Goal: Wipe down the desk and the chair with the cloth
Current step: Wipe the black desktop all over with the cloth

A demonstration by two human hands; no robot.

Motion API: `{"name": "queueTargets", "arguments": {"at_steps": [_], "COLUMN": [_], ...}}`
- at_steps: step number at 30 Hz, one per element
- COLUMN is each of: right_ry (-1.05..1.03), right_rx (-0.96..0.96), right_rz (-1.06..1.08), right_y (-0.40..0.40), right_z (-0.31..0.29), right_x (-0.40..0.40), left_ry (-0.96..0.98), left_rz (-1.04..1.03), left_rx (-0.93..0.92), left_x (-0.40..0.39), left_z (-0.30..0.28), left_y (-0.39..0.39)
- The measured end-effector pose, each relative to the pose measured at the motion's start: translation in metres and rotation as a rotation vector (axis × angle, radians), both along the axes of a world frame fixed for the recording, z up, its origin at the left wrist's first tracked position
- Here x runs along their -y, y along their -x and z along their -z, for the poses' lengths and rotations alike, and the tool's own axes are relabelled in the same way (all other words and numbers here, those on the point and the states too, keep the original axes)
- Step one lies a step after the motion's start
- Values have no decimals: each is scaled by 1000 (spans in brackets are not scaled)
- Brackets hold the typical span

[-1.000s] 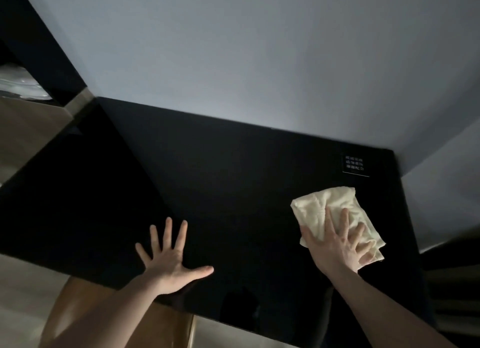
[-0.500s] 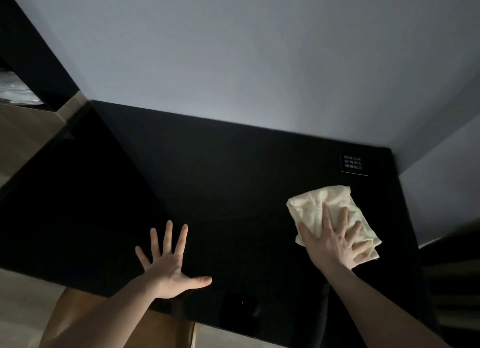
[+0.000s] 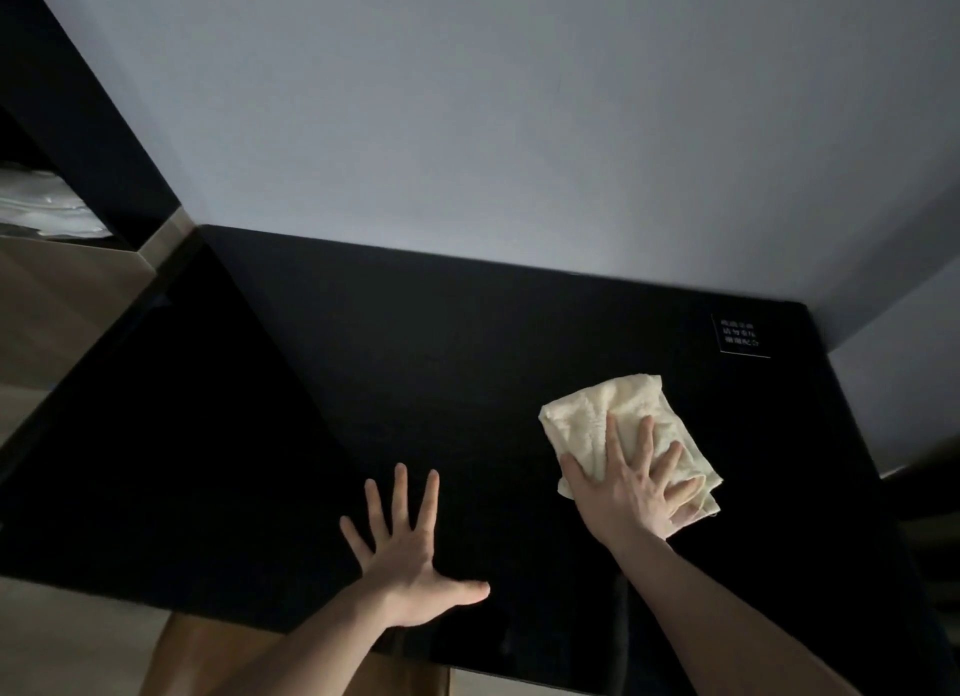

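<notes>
Both hands spread flat: R hand (image 3: 631,493) on cloth (image 3: 597,420), L hand (image 3: 410,555) on desk (image 3: 467,363); label (image 3: 740,334) nr corner.

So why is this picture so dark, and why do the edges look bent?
Head view: dim room, with a soft glow on the wall; the black desk swallows detail, while the pale cloth stands out. The wide-angle lens bends the edges, and the sign is too blurred to read.
</notes>
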State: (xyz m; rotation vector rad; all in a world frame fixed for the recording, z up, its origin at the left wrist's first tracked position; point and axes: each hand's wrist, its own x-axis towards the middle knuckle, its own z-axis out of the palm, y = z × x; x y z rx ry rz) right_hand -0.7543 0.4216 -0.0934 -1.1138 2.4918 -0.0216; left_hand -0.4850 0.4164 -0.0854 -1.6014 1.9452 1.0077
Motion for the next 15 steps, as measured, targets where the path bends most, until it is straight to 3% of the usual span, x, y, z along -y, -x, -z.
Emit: {"name": "queueTargets", "arguments": {"at_steps": [7,12,15], "right_ry": [14,-16,-7], "right_rx": [-8,29,77], "right_rz": [-20,-113,-91], "right_y": [-113,-150,-142], "right_z": [-2,-7,-19], "right_x": [24,30,30], "left_ry": [226,369,268], "left_rz": [-93,-50,-115], "left_rx": [-318,79,191], "left_x": [10,66,86], "left_z": [-8,-15,-17], "left_y": [-73,-207,-259]}}
